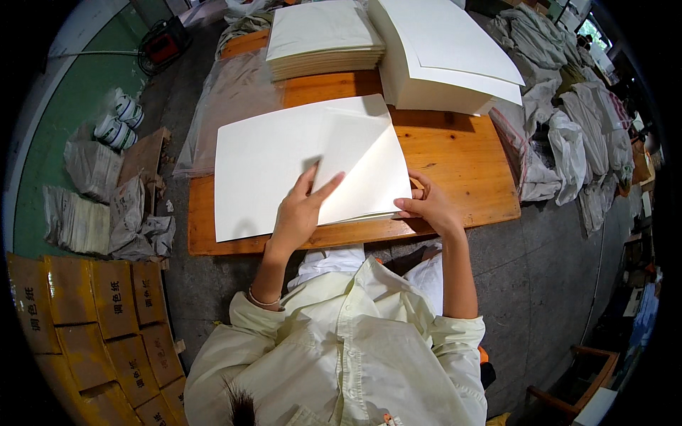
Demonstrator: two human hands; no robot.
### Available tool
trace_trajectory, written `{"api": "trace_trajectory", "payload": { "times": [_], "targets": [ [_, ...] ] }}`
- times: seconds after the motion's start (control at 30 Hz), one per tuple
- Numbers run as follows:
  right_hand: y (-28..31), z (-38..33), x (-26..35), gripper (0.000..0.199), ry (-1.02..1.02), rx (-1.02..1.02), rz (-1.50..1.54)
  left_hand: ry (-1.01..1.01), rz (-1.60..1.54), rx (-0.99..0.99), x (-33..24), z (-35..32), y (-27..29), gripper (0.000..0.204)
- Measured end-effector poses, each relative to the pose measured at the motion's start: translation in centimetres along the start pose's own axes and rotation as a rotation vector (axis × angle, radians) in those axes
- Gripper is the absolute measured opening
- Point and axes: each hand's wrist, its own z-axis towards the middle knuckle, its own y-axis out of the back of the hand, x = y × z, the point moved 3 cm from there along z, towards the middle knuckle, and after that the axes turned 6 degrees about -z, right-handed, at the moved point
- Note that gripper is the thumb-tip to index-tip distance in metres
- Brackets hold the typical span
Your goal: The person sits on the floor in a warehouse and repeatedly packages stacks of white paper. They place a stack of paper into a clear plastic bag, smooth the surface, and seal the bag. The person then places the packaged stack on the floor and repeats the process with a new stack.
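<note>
Large white paper sheets [263, 156] lie before me at the table's front edge. On them shows a paler, slightly see-through layer [348, 142] with a diagonal edge; whether it is a separate sheet or a fold I cannot tell. My left hand [301, 213] is over the lower middle of the sheets, thumb and forefinger spread, gripping nothing visible. At the lower right corner, my right hand [428, 206] pinches the paper's edge between thumb and fingers. A few sheet edges show slightly parted there.
The wooden table [455, 156] carries a tall stack of white paper [447, 42] at back right and a lower stack [323, 35] at back centre. Clear plastic bags [238, 92] lie at left. Cardboard boxes [114, 305] stand left on the floor; grey sacks [590, 128] pile up right.
</note>
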Motion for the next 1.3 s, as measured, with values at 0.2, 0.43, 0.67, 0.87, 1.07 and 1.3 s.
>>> {"api": "trace_trajectory", "payload": {
  "times": [0.2, 0.43, 0.67, 0.87, 1.07, 1.3],
  "targets": [
    [-1.1, -0.5, 0.8, 0.073, -0.054, -0.130, -0.003, -0.094, 0.023, 0.058, -1.1, 0.2, -0.1, 0.043],
    [-0.5, -0.6, 0.7, 0.073, -0.007, -0.028, 0.100, 0.036, -0.016, -0.090, 0.5, -0.1, -0.1, 0.042],
    [-0.9, -0.2, 0.6, 0.075, -0.045, -0.129, -0.057, -0.154, 0.116, 0.036, -1.3, 0.4, -0.2, 0.043],
    [-0.4, -0.5, 0.6, 0.076, -0.006, -0.051, 0.079, -0.037, -0.045, -0.108, 0.1, 0.1, -0.1, 0.045],
    [-0.5, -0.1, 0.2, 0.076, -0.019, -0.100, -0.045, -0.160, 0.129, -0.033, -0.7, 0.2, -0.4, 0.047],
    [-1.2, -0.8, 1.2, 0.074, -0.003, -0.090, 0.085, -0.055, -0.001, -0.053, 0.0, 0.1, -0.1, 0.044]
  ]
}}
